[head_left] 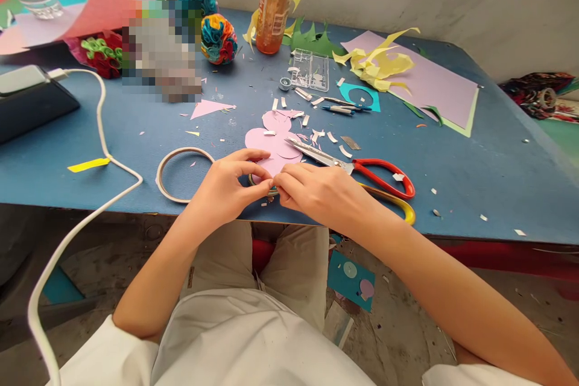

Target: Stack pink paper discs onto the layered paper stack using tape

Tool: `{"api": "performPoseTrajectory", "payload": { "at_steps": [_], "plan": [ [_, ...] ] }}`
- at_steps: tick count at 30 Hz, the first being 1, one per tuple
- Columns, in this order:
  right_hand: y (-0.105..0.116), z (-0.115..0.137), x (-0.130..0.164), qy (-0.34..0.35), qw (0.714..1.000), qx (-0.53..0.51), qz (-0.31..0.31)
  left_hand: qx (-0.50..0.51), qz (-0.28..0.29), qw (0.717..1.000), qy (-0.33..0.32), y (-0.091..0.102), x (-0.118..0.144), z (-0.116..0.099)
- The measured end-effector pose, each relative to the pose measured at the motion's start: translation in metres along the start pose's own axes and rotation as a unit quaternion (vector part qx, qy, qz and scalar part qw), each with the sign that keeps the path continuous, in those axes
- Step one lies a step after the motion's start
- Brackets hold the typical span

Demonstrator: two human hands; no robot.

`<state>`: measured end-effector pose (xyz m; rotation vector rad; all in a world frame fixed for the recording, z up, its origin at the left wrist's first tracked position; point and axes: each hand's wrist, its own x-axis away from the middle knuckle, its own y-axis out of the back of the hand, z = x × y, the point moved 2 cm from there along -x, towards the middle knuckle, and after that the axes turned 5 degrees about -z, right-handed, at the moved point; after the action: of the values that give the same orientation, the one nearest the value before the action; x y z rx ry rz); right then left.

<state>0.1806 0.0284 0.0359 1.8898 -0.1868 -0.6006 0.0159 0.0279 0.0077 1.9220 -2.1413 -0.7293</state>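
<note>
My left hand [228, 186] and my right hand [321, 193] meet fingertip to fingertip at the table's front edge. Both are closed in a pinch, and whatever they hold between them is too small or hidden to make out. Partly covered by my fingers is a round rim [272, 192], perhaps of a tape roll. Just beyond lie overlapping pink paper circles [259, 140]. Scissors [335, 160] with a red and a yellow handle lie beside my right hand, blades slightly apart, their tips over the pink paper. Left of my left hand rests a roll of tape [163, 164].
White paper scraps [332, 137] litter the blue table [149, 114]. A pen [338, 110], a clear plastic case [312, 70] and an orange bottle [272, 6] stand or lie farther back. Paper flower balls [219, 39] sit at the back left. A white cable [103, 114] crosses the left side.
</note>
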Motion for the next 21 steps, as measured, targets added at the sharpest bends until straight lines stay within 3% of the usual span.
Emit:
{"api": "performPoseTrajectory", "payload": {
  "at_steps": [10,21],
  "plan": [
    [-0.012,-0.011,0.004,-0.094,0.971,-0.218,0.009,0.006,0.000,1.000,0.008,0.000,-0.001,0.000],
    [-0.012,-0.017,0.004,-0.113,0.944,-0.310,0.003,-0.001,-0.001,1.000,0.004,0.000,0.000,0.000]
  ]
}}
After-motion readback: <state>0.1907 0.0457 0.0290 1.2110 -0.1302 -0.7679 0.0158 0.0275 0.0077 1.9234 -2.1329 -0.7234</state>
